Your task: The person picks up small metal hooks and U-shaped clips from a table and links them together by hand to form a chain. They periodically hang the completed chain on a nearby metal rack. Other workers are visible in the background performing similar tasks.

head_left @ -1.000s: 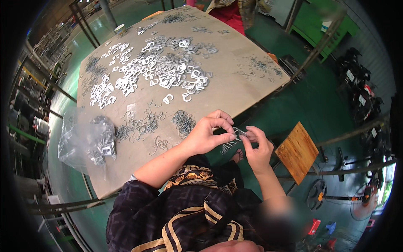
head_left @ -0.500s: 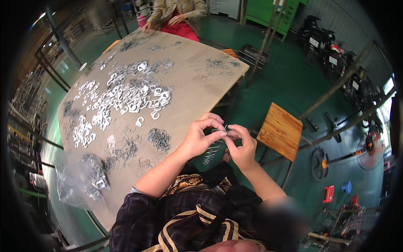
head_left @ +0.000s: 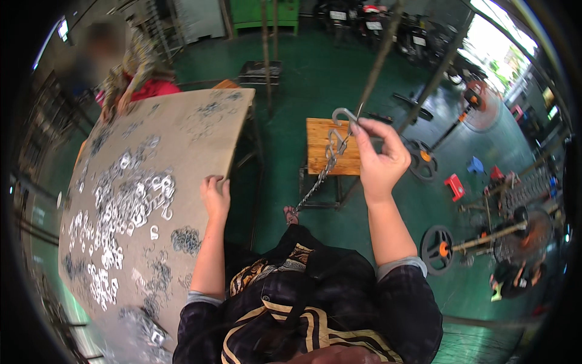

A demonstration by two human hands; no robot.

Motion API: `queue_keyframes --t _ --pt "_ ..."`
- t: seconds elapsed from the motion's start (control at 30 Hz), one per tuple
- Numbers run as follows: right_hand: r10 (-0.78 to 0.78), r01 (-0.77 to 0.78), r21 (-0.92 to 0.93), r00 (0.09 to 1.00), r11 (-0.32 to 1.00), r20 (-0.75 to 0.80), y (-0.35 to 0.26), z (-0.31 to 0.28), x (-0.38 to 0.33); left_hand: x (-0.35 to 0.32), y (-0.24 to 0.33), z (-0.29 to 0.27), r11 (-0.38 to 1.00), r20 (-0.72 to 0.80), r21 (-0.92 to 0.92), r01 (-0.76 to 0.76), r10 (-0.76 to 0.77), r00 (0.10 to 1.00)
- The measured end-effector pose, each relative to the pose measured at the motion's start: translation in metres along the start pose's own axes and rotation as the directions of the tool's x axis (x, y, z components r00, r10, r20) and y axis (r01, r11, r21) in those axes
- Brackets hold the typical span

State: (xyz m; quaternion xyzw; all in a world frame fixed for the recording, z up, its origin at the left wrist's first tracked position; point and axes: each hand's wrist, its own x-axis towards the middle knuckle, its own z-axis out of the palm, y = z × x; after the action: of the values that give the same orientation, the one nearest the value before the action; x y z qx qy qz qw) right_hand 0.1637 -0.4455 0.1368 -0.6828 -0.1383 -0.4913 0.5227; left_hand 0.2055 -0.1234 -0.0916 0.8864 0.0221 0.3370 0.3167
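Note:
My right hand (head_left: 385, 158) is raised over the floor, thumb and fingers pinching a grey metal hook (head_left: 344, 113). From it a chain of linked metal hooks (head_left: 327, 167) hangs down toward my foot (head_left: 290, 215). My left hand (head_left: 215, 197) rests on the near right edge of the table (head_left: 206, 130), its fingers slightly bent and nothing seen in them. Left of that hand lies a wide heap of flat silvery hooks (head_left: 133, 197). A smaller pile of thin dark wire rings (head_left: 186, 240) sits close to my left wrist.
A wooden-topped stool (head_left: 321, 142) stands ahead, behind the chain. A clear plastic bag (head_left: 136, 333) of metal parts lies at the table's near end. Across the table, a person (head_left: 139, 60) has both hands at its far edge. Floor fans (head_left: 479, 106) and motorbikes (head_left: 376, 24) stand to the right.
My hands were together at a small metal piece; now they are apart. The right has lifted the chain up and right, and the left has gone to the table edge. My view has swung right.

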Motion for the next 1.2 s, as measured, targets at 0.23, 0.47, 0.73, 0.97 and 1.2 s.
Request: queue_keyframes --t 0.23,0.47,0.73,0.97,1.2 --pt "-0.202 0.143 -0.217 0.939 0.966 -0.280 -0.023 -0.063 0.051 -0.016 -0.030 0.003 0.991 0.091 0.073 -0.114 0.107 0.990" --pt "-0.396 0.203 -0.425 0.807 0.882 -0.438 -0.046 -0.150 0.084 -0.016 -0.035 0.003 0.985 0.121 0.091 -0.145 0.133 0.984" --pt "-0.567 0.153 -0.665 0.678 0.731 -0.468 -0.083 -0.269 0.126 -0.019 -0.044 0.010 0.994 0.136 0.024 -0.111 0.107 0.985" --pt "-0.728 -0.125 -0.888 0.529 0.442 -0.436 -0.139 -0.379 0.161 -0.019 -0.041 0.009 0.991 0.160 0.075 -0.113 0.100 0.982" --pt "-0.831 -0.195 -0.920 0.396 0.339 -0.390 -0.202 -0.474 0.191 -0.020 -0.053 0.014 0.993 0.158 0.036 -0.115 0.108 0.982"
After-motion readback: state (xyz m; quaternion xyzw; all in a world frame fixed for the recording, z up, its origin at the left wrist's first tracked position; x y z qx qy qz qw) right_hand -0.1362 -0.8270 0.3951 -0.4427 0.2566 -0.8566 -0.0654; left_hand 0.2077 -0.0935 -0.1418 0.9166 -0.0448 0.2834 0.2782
